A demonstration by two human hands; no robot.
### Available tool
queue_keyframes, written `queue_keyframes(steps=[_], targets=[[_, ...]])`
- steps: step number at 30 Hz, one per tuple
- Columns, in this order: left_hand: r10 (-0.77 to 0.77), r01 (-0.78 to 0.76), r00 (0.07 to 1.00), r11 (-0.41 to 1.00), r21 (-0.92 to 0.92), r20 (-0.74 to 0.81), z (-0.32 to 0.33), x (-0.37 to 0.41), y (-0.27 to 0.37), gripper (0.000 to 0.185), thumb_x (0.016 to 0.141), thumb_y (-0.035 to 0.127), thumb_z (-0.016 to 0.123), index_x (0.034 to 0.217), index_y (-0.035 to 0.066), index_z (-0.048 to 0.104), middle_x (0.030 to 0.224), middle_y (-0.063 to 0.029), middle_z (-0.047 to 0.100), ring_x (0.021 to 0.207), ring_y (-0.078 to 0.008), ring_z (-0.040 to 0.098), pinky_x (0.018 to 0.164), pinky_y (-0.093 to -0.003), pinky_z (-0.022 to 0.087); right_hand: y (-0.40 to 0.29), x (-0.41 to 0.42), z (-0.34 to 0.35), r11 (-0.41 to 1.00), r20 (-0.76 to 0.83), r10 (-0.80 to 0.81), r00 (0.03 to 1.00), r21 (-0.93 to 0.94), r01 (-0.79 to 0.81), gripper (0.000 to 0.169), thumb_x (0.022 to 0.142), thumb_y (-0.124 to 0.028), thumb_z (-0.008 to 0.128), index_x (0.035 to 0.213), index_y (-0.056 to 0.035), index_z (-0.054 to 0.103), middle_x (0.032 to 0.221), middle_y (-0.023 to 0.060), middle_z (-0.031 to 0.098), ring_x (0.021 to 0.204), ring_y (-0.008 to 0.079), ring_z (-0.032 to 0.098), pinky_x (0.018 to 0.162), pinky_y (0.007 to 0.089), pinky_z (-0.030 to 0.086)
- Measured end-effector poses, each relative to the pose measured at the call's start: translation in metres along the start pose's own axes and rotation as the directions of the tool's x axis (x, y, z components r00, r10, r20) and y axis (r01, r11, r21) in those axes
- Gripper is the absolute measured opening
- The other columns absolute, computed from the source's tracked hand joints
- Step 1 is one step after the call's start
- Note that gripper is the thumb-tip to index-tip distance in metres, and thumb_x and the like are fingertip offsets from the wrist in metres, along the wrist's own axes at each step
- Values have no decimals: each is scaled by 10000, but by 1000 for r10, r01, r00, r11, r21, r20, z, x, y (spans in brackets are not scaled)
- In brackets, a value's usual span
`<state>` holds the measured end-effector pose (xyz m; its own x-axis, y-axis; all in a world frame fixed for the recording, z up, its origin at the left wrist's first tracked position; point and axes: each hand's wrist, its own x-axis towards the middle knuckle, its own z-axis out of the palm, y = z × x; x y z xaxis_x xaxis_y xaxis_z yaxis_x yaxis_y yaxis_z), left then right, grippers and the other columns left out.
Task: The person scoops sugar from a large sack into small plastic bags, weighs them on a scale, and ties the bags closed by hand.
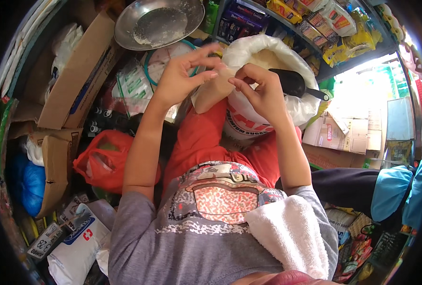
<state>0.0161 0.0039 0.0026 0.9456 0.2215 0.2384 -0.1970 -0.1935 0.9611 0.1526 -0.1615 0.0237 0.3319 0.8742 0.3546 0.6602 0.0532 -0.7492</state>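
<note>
A clear plastic bag [214,91] filled with pale brown sugar hangs over my knee, between my two hands. My right hand [259,85] pinches the top edge of the bag between thumb and fingers. My left hand [189,71] is beside the bag's top with its fingers spread and partly blurred. Behind them stands a large white sack of sugar [239,121], its plastic liner rolled outward. A black plastic scoop [291,82] rests in the sack's mouth, its handle over the rim. A metal weighing pan [160,23] with some grains in it sits above a round dial scale [168,58].
A red plastic bag [106,160] and a cardboard box [77,78] are at the left. Packaged snacks [244,17] fill shelves at the top right. More cartons [339,133] lie at the right. A white towel [289,231] hangs over the grey shirt.
</note>
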Motion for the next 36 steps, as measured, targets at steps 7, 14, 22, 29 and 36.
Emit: queue_keyframes(steps=[7,14,22,29,36], targets=[[82,-87,996,980,178,39,-16,28,-11,459,731,115,714,1169,77,583,1123,-63,573,1039,-148,508,906,-303,381,-2,0,1,993,39,-71,997,98,67,121,801,-98,640,795,-3,566,685,73,549,593,143,480,510,289,395],[182,-176,983,971,163,-17,-6,22,-12,102,736,110,700,813,45,686,835,-54,628,922,-191,534,846,-300,403,22,-10,-11,964,1,-57,998,259,55,425,736,-209,729,1072,-16,555,1053,110,576,978,188,545,847,307,425],[85,-34,946,986,163,-314,-19,-14,0,268,820,201,600,1023,27,617,1135,-108,515,1106,-245,487,997,-399,326,24,28,54,875,220,-191,957,480,65,331,946,-256,440,935,4,645,871,106,660,845,187,603,799,329,447],[-481,-467,679,300,-832,-555,-39,-140,-160,740,851,591,438,1403,123,283,1451,-91,281,1321,-307,259,1071,-528,182,-85,55,4,671,-167,-201,965,695,260,306,935,-254,452,915,-16,643,688,60,586,737,162,568,731,306,435],[-157,-403,864,351,-845,-478,-21,-110,-130,856,763,707,443,1410,176,262,1458,-88,247,1317,-365,230,1071,-565,159,-51,59,130,771,33,-153,988,629,98,412,941,-328,368,715,-75,601,686,75,627,724,299,610,663,408,449]])
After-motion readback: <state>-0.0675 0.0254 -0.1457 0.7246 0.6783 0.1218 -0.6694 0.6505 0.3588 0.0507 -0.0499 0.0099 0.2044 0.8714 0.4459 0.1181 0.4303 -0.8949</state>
